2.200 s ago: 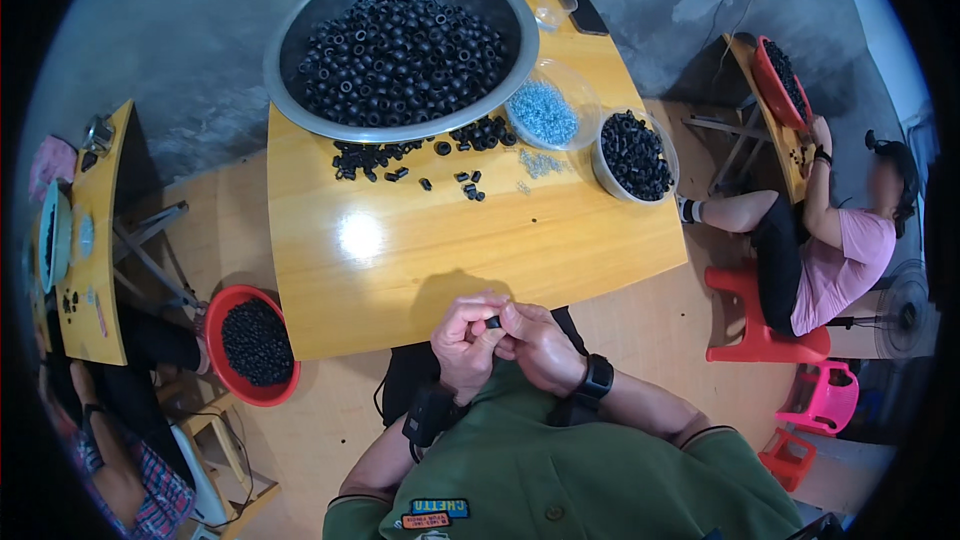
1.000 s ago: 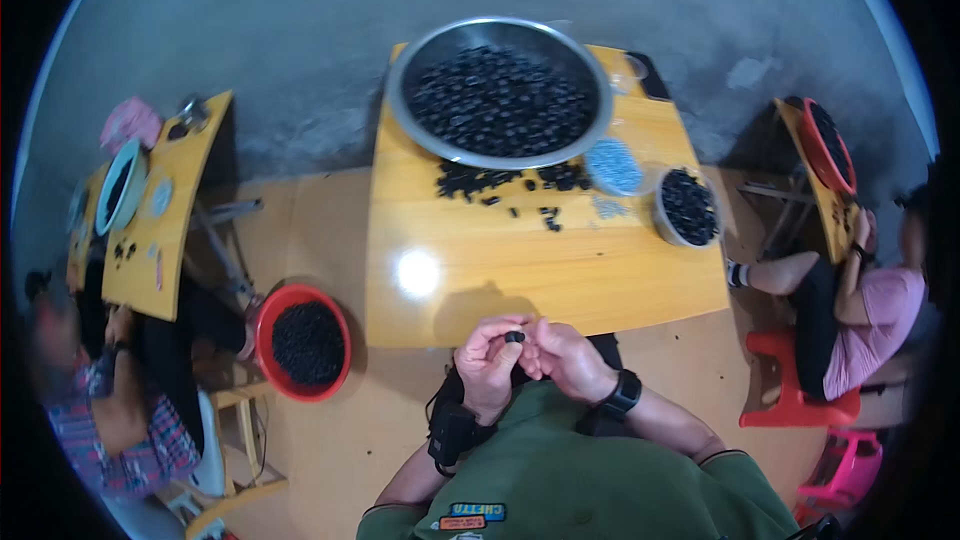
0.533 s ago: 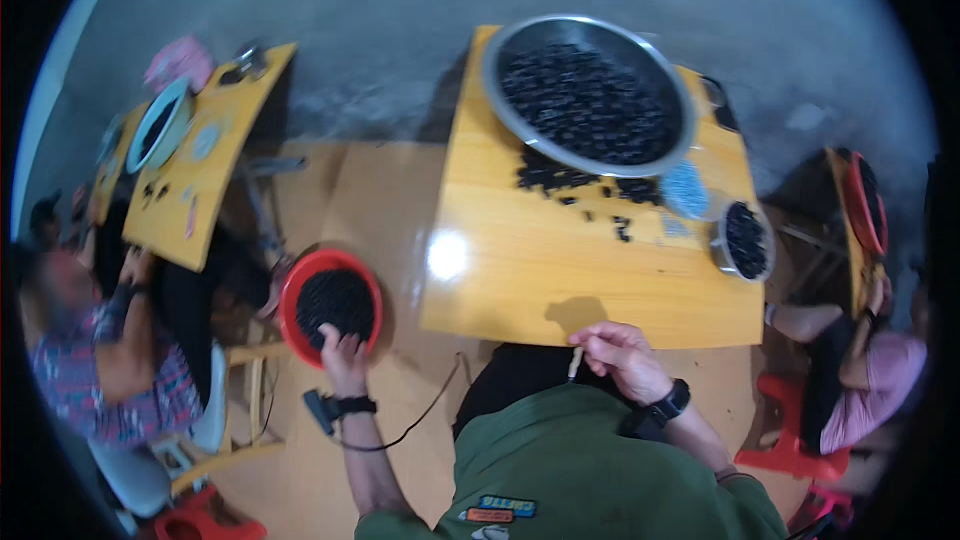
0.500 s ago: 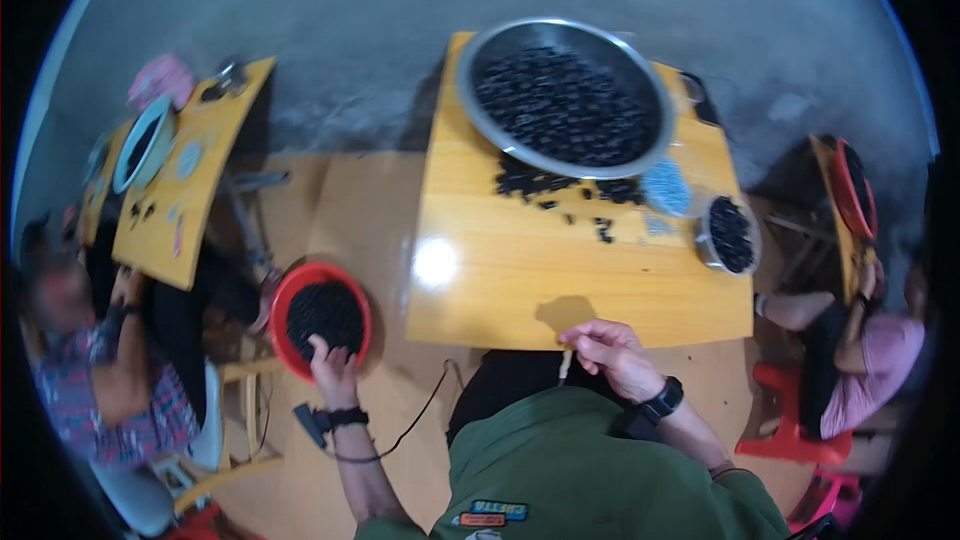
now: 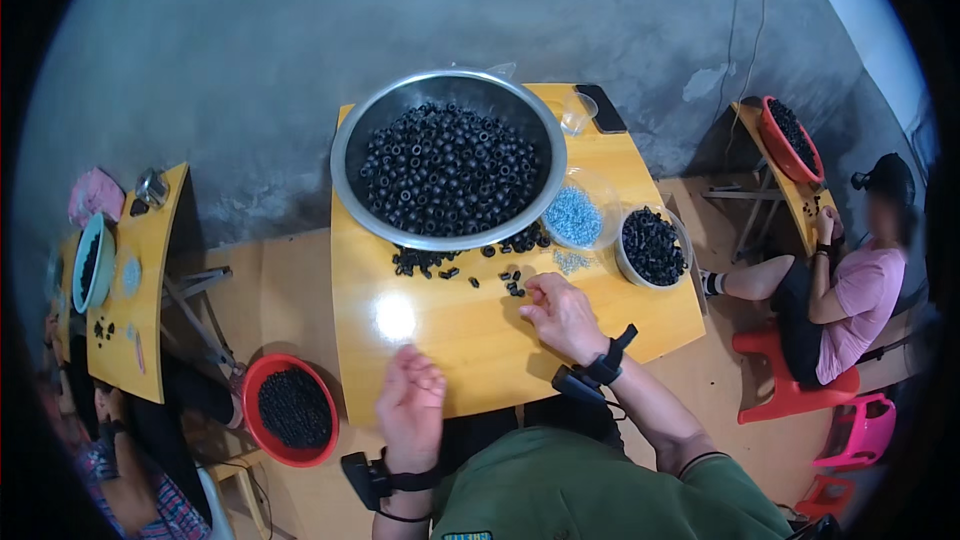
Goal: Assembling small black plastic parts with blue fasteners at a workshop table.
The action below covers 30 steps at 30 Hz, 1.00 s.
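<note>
My right hand point(image 5: 565, 315) is over the table beside a few loose black ring-like pieces point(image 5: 513, 283), its fingers bent and drawn together. What they hold, if anything, is hidden. My left hand point(image 5: 412, 402) hangs at the table's near edge, palm partly showing and fingers loosely curled, somewhat blurred; nothing shows in it. A wide steel basin point(image 5: 347, 165) full of black ring-like pieces stands at the far side. More black pieces point(image 5: 418, 260) lie along its near rim. To its right, small light-blue pieces point(image 5: 573, 215) fill a clear shallow dish.
A clear tub point(image 5: 650, 248) of black parts stands at the table's right. A phone point(image 5: 600, 108) lies at the far corner. On the floor to the left is a red basin point(image 5: 252, 423) of black pieces. Co-workers sit at tables point(image 5: 150, 310) on both sides.
My left hand has left the red basin and come to the table edge. The right hand has moved forward over the table; the small light-handled tool it held no longer shows. The view has shifted.
</note>
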Motion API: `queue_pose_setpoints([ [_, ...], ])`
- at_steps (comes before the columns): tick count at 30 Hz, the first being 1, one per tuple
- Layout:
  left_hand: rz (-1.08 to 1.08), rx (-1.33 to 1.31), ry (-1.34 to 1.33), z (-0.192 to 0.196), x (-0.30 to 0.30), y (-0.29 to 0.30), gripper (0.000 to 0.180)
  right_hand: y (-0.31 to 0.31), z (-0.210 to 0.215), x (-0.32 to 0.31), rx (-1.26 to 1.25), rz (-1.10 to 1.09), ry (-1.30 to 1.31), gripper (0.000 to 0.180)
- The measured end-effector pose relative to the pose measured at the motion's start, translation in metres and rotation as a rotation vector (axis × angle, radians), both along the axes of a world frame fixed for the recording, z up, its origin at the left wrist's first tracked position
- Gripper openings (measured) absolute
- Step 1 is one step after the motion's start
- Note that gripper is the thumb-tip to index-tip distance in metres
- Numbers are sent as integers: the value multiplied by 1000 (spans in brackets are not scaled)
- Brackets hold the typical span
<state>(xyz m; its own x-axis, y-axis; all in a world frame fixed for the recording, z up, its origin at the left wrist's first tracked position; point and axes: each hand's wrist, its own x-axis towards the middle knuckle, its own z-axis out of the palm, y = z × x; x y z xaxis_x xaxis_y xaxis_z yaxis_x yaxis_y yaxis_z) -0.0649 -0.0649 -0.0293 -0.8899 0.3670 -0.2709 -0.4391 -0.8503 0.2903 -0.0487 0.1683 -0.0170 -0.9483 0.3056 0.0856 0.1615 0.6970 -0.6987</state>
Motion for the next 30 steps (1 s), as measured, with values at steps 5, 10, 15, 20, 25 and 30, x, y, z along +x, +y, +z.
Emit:
queue_pose_setpoints([
  [5,-227,-134,-4,-3,3,48,27,1,-19,-18,120,25,0,20],
  [10,-279,-259,14,-4,-10,67,27,9,-26,-14,34,24,88,15],
  [15,-290,-281,5,-13,-25,75,30,12,-18,-2,-298,-10,35,14],
  [20,-300,-308,-31,-22,-29,82,31,8,-1,-13,-132,55,105,17],
  [25,-247,-270,-34,-30,-28,79,29,10,6,-49,221,176,19,17],
  [30,-194,-270,78,-36,-22,82,27,12,-12,-73,361,185,65,12],
])
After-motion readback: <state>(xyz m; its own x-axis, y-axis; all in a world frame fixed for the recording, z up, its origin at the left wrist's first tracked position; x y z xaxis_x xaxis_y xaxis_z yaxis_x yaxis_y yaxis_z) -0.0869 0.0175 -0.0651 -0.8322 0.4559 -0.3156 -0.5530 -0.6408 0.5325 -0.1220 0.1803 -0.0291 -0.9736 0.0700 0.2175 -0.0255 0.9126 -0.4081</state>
